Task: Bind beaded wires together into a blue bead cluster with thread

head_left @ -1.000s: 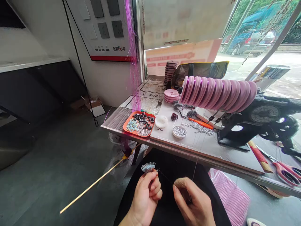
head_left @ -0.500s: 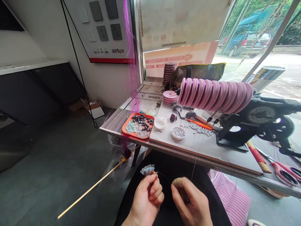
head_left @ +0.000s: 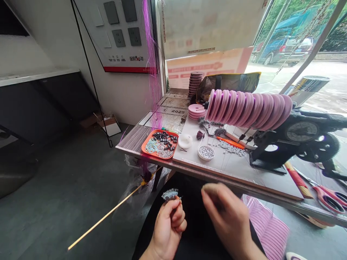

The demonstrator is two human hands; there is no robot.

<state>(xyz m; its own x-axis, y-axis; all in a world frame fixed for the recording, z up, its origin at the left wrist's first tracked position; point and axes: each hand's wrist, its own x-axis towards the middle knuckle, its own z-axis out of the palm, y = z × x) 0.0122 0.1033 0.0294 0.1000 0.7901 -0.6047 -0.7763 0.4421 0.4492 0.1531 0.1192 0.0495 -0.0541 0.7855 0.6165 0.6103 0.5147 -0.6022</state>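
My left hand (head_left: 169, 224) pinches a fan-shaped bundle of small pale blue pieces (head_left: 170, 194) between thumb and forefinger. The pieces spread out above the fingertips, and their exact kind is too small to tell. To its right, my right hand (head_left: 229, 216) is closed, thumb and forefinger together, above the dark cloth of my lap (head_left: 196, 224). Whatever lies in its fingers is hidden; a thin thread may run there but does not show clearly. The two hands are apart.
An orange tray (head_left: 143, 146) of small black, blue and silvery parts stands at the table's edge. Beside it is a white dish of grey beads (head_left: 206, 152). Pink spools (head_left: 248, 108) sit on a black winding machine (head_left: 300, 133). Scissors (head_left: 329, 200) lie at right.
My right hand has moved up and to the right, away from my left hand. My left hand stays almost still with the bundle.
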